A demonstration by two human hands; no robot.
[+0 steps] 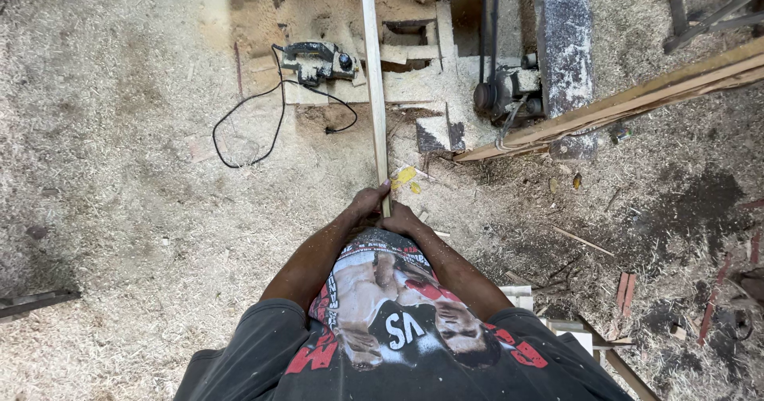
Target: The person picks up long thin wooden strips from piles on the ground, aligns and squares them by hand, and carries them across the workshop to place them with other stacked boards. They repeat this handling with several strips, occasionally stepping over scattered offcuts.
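Over sawdust floor [143, 210], both hands clasping wooden strip [372, 75]

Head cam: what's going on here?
A person stands on a sawdust-covered floor and grips the near end of a long thin wooden strip with both hands, left hand and right hand close together. The strip runs straight away from them over a sawdust-caked wooden bench. An electric planer sits on the bench left of the strip, its black cord looping onto the floor. Longer planks lean in from the right.
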